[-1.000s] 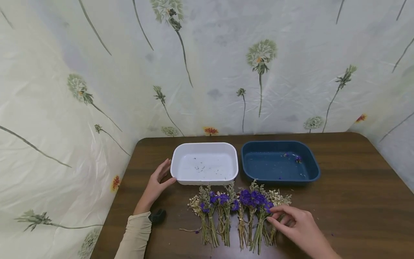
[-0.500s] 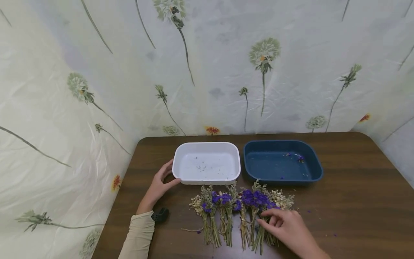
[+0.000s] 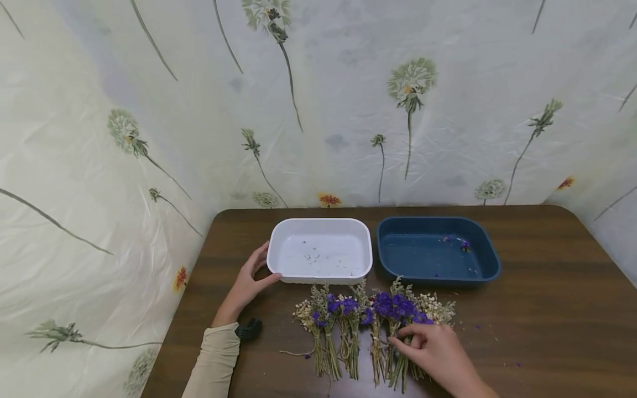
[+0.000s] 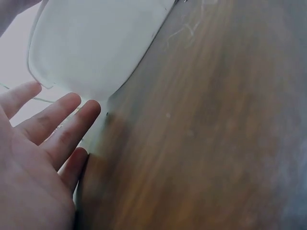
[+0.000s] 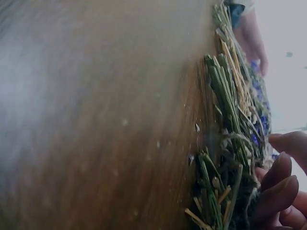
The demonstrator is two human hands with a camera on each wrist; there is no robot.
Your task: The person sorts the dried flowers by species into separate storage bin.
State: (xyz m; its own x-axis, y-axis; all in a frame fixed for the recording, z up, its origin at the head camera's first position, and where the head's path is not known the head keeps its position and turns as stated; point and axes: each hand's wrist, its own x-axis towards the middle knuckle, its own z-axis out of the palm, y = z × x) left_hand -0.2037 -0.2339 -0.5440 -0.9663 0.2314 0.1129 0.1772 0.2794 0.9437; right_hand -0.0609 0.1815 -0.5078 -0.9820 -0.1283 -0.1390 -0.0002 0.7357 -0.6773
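- Two trays are sitting side by side toward the back of the brown table (image 3: 547, 287): a white tray (image 3: 320, 251) on the left and a blue tray (image 3: 438, 251) on the right, close together but not touching.
- We are seeing the left hand (image 3: 247, 283) resting against the near left corner of the white tray, fingers straight and relaxed along its wall and the thumb lying under the front rim; nothing is being clutched.
- From the left wrist view, those fingers (image 4: 57, 120) are lying spread and loose right beside the tray's rounded corner.
- We are watching the right hand (image 3: 432, 348) lying over the stems at the right end of a row of dried flower bunches (image 3: 370, 326), fingers curled down into them and gripping the stems of the rightmost bunch.
- On the right wrist view the fingertips (image 5: 280, 184) are pressing in among green and straw-coloured stems (image 5: 230, 143); the hold is looking like a pinch round a few stems.
- We are counting the bunches as lying flat on the table just in front of both trays, purple and cream heads pointing toward the trays, cut ends toward the person.
- We are noting small purple scraps (image 3: 465, 243) lying in the blue tray's far right corner and fine crumbs speckling the white tray's floor.
- We are also spotting a cream sleeve (image 3: 214, 359) covering the left forearm.
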